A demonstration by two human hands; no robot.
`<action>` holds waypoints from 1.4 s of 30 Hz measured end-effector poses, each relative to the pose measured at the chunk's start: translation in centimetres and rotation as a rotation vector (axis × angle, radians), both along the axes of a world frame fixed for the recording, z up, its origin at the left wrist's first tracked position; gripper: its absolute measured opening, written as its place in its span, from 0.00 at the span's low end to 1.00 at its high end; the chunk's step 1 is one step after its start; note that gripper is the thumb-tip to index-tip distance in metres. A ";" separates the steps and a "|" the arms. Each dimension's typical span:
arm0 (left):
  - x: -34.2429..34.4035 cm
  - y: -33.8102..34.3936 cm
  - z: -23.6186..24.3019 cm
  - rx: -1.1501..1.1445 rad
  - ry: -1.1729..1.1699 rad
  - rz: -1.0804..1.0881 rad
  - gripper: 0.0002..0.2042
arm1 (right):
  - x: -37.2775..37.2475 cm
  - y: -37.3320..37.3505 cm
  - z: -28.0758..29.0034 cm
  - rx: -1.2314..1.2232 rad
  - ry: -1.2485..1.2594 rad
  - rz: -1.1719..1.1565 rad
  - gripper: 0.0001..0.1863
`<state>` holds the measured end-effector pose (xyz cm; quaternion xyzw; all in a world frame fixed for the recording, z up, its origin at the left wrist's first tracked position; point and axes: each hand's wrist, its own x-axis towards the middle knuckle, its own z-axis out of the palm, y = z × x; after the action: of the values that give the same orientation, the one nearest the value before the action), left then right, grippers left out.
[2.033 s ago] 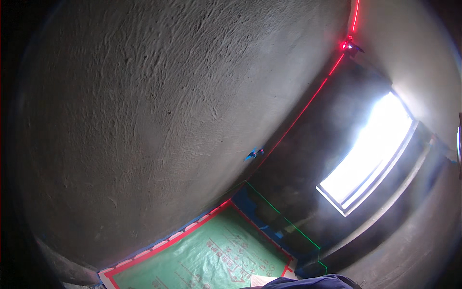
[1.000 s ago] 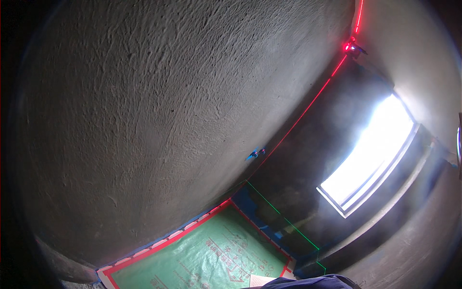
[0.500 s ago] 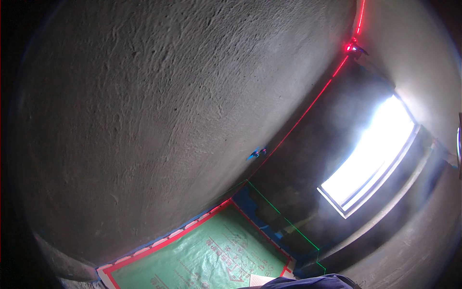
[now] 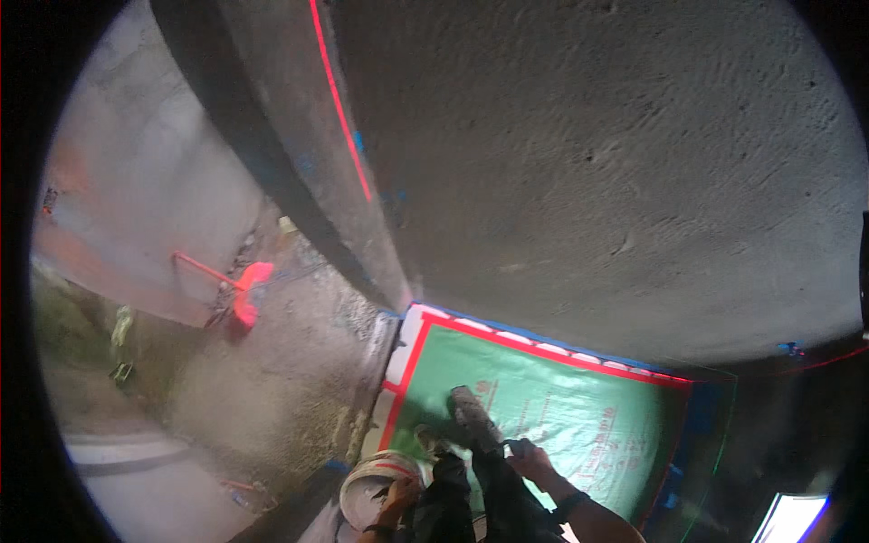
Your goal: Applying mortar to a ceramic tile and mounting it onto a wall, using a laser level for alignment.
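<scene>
So the bucket (image 4: 385, 466) sits right by the person's left leg, at the near left corner of the green floor sheet (image 4: 552, 407). Makes sense to me: that close, the left hand (image 4: 405, 496) reaches it without a step, and it's over at the rim with the fingers bent. It's pretty dim and small down there, so I can't tell whether that hand grips the rim or something inside the bucket.

The right hand (image 4: 532, 460) is out in front of the right leg, low over the sheet, with something dark at its fingertips. Can't say if it's actually closed on it. Having the arms either side of the legs looks like a decent way to keep balance while bent over.

Both shoes (image 4: 472, 418) are on the sheet, which I'd guess is there to shield the floor. Red tape (image 4: 412, 362) runs along its border, presumably so the edges don't lift underfoot. The rough grey wall (image 4: 588, 226) rises just past it. A red long-handled tool (image 4: 246, 299) lies off to the left, well apart from both hands and clear of the footing.
</scene>
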<state>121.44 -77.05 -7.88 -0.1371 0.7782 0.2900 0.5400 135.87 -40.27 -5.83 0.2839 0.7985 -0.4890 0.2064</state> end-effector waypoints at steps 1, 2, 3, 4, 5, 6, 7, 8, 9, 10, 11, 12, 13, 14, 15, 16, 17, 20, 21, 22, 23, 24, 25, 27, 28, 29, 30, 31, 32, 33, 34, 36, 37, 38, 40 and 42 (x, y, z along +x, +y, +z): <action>1.5 0.2 -0.5 0.101 0.096 -0.006 0.10 | 0.0 0.5 1.3 -0.029 -0.016 -0.031 0.24; 1.3 2.4 0.6 0.402 0.071 0.127 0.08 | 0.1 1.9 3.6 -0.038 -0.059 -0.104 0.24; 0.5 5.0 1.2 0.298 -0.024 0.066 0.06 | 0.4 2.5 3.6 -0.045 -0.126 -0.172 0.24; 0.3 6.3 1.5 0.188 -0.112 0.009 0.04 | 1.1 2.8 2.6 -0.078 -0.094 -0.228 0.24; 0.6 5.6 1.0 0.232 -0.089 0.068 0.07 | 0.9 2.5 2.8 -0.045 -0.054 -0.230 0.24; 1.0 4.2 -0.3 0.274 -0.058 0.132 0.09 | 0.1 2.2 3.3 -0.016 -0.010 -0.227 0.24; 1.7 -3.1 -2.3 0.132 0.067 0.033 0.16 | -2.5 -0.2 4.5 -0.066 0.102 -0.194 0.25; 1.9 -5.4 -3.3 0.101 0.077 0.044 0.16 | -3.5 -1.1 4.8 -0.098 0.107 -0.183 0.25; 2.1 -6.3 -3.6 0.045 0.258 -0.029 0.19 | -4.4 -1.3 5.2 -0.117 0.105 -0.115 0.26; 2.6 -7.7 -3.3 -0.017 0.441 -0.103 0.22 | -5.5 -1.7 5.6 -0.140 0.109 -0.042 0.28; 1.7 1.8 -2.4 0.032 0.277 -0.244 0.19 | -2.8 1.5 4.2 -0.086 -0.100 -0.212 0.28; 0.8 4.8 -1.0 0.044 0.258 -0.273 0.19 | -2.1 2.3 3.9 -0.080 -0.118 -0.243 0.28; 0.3 6.3 -0.1 0.029 0.178 -0.240 0.17 | -1.7 2.6 3.3 -0.089 -0.132 -0.250 0.29; 0.1 6.7 0.3 0.009 0.103 -0.202 0.15 | -1.5 2.7 3.0 -0.100 -0.141 -0.249 0.29; -0.1 1.7 -0.8 0.103 0.031 0.014 0.12 | -3.6 1.4 4.4 -0.112 -0.054 -0.195 0.27; -0.6 -1.3 -1.2 0.074 0.051 0.028 0.12 | -4.6 0.4 4.6 -0.142 -0.038 -0.178 0.27; -1.1 -3.4 -1.4 0.130 0.228 -0.235 0.12 | -5.5 -0.2 4.6 -0.152 -0.028 -0.147 0.27; -1.0 4.6 0.3 0.084 -0.044 0.117 0.12 | -2.6 2.0 3.3 -0.085 -0.071 -0.208 0.28; -1.5 5.5 1.1 0.078 -0.026 0.027 0.12 | -2.2 2.2 3.0 -0.087 -0.087 -0.213 0.28; -1.7 6.3 1.6 0.075 -0.009 -0.063 0.12 | -1.8 2.5 2.8 -0.088 -0.104 -0.219 0.29; -1.9 5.2 1.6 0.064 0.000 -0.059 0.12 | -2.3 2.4 3.1 -0.099 -0.096 -0.213 0.29; -2.0 3.5 1.2 0.105 0.004 0.003 0.13 | -3.2 2.1 3.4 -0.131 -0.109 -0.199 0.29; -2.1 1.7 1.0 0.148 0.007 0.064 0.13 | -3.9 1.7 3.9 -0.162 -0.123 -0.184 0.28; -1.6 2.7 0.9 0.148 0.004 0.037 0.13 | -3.2 1.8 3.4 -0.125 -0.118 -0.200 0.28; -1.4 3.4 1.0 0.146 0.013 0.015 0.13 | -2.7 1.8 3.1 -0.092 -0.102 -0.209 0.28; -1.5 2.9 0.9 0.141 0.018 0.015 0.13 | -3.0 1.7 3.0 -0.098 -0.097 -0.209 0.28; -1.8 2.5 0.7 0.120 0.050 -0.026 0.14 | -3.4 1.5 2.9 -0.093 -0.085 -0.185 0.28; -1.9 1.9 0.6 0.099 0.081 -0.066 0.14 | -3.8 1.3 2.8 -0.089 -0.073 -0.160 0.28; -1.9 2.0 0.5 0.100 0.078 -0.070 0.14 | -3.8 1.0 2.4 -0.088 -0.076 -0.164 0.28; -1.7 2.1 0.5 0.096 0.079 -0.044 0.14 | -3.9 0.7 1.9 -0.105 -0.015 -0.206 0.28; -1.7 2.2 0.5 0.091 0.080 -0.017 0.14 | -4.3 0.3 1.3 -0.122 0.047 -0.248 0.27; -1.9 2.4 0.4 0.098 0.057 -0.013 0.14 | -5.7 -0.9 -1.9 -0.175 0.095 -0.336 0.26; -2.1 2.2 0.4 0.100 0.037 0.000 0.14 | -6.7 -1.7 -2.9 -0.234 0.144 -0.416 0.24; -2.1 1.2 0.5 0.085 0.045 0.007 0.14 | -8.8 -2.4 -2.3 -0.249 0.182 -0.398 0.23; -1.9 0.7 0.3 0.159 0.014 0.119 0.13 | -14.0 -2.8 -3.2 -0.380 0.225 -0.529 0.23; -1.8 3.8 0.9 0.136 -0.007 0.104 0.12 | -18.4 -2.5 -6.4 -0.481 0.166 -0.750 0.23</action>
<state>119.61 -73.20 -7.02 -0.1412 0.7466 0.3694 0.5349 117.46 -42.76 -12.22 0.4574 0.5181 -0.7226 0.0102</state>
